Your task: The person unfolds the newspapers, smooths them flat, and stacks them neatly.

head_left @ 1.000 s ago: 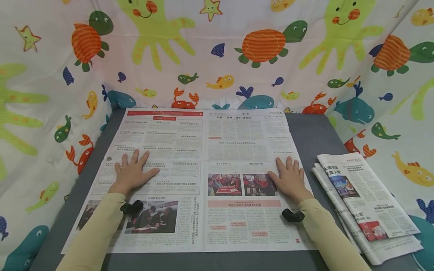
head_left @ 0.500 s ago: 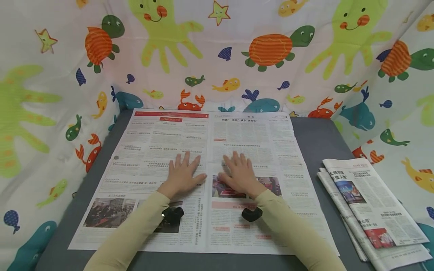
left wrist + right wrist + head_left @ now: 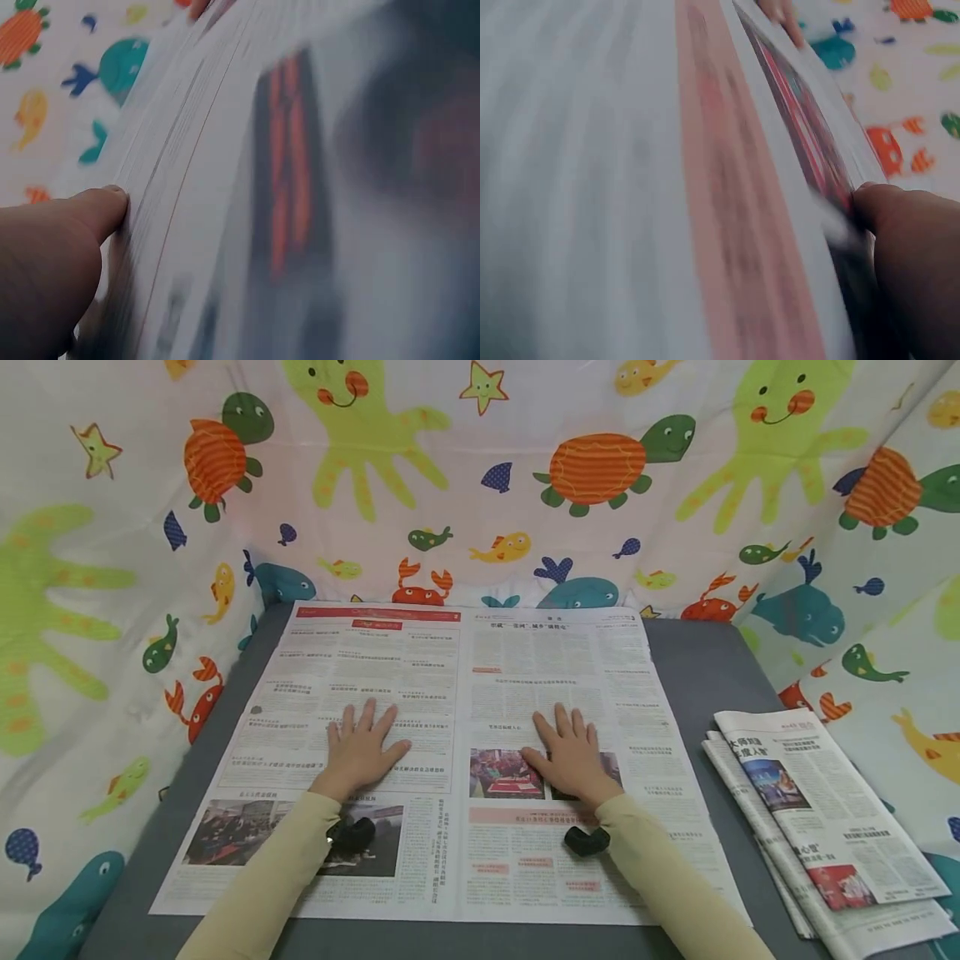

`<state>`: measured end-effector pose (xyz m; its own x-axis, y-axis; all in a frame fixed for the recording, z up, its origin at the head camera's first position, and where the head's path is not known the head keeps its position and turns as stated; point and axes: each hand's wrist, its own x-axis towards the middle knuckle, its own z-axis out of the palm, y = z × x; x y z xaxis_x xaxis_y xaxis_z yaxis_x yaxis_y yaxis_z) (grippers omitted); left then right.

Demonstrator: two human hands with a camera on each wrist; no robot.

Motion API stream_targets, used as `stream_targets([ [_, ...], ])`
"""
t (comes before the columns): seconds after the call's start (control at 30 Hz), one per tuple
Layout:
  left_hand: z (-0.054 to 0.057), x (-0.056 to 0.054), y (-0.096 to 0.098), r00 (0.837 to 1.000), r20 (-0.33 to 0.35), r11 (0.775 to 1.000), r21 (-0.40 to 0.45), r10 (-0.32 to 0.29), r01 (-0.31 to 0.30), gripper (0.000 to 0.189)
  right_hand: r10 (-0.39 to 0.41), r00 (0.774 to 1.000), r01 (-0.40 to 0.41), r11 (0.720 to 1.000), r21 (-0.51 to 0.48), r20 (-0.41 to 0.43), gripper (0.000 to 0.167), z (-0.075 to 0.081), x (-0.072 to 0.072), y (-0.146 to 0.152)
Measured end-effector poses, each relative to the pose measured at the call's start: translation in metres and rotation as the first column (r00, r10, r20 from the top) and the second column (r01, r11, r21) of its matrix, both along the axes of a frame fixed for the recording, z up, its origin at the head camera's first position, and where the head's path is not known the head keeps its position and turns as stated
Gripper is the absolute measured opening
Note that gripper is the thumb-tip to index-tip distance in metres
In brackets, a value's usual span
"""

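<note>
An unfolded newspaper (image 3: 502, 652) lies flat across the grey table, a vertical crease down its middle. On its left page, palm down with fingers spread, rests my left hand (image 3: 362, 752), just above a photo of people. My right hand (image 3: 573, 756) lies likewise on the right page, partly covering the second of two photos there. Neither hand grips anything. In the left wrist view the left thumb (image 3: 94, 214) stretches over the page, which is blurred close up. The right wrist view has the right thumb (image 3: 892, 217) touching the paper beside the pink headline strip (image 3: 735, 195).
Folded newspapers (image 3: 832, 810) are stacked at the table's right side. A curtain (image 3: 360, 552) printed with sea animals surrounds the back and sides of the grey table (image 3: 697, 668). A black wrist camera (image 3: 352, 837) sits on the left wrist, another (image 3: 587, 841) on the right.
From wide apart, both hands came in close to the crease half a second ago. Now they have slid outward again, part of the way. The newspaper stays flat; the head view has shifted slightly.
</note>
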<state>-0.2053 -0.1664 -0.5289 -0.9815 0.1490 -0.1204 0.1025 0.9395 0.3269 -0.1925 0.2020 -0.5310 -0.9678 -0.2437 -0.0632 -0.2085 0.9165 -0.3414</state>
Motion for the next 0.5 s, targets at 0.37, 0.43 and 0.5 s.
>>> stream_targets([
  [0.37, 0.005, -0.001, -0.078, 0.980, 0.044, 0.980, 0.031, 0.196, -0.197, 0.086, -0.172, 0.985, 0.173, 0.985, 0.024, -0.017, 0.080, -0.003, 0.005, 0.095],
  [0.43, 0.006, -0.002, -0.079, 0.980, 0.051, 0.980, 0.030, 0.193, -0.195, 0.086, -0.168, 0.986, 0.168, 0.986, 0.005, -0.022, 0.081, 0.002, 0.004, 0.099],
  [0.5, 0.006, -0.002, -0.078, 0.980, 0.050, 0.981, 0.025, 0.193, -0.194, 0.086, -0.180, 0.982, 0.180, 0.984, 0.001, -0.056, 0.078, 0.010, 0.005, 0.105],
])
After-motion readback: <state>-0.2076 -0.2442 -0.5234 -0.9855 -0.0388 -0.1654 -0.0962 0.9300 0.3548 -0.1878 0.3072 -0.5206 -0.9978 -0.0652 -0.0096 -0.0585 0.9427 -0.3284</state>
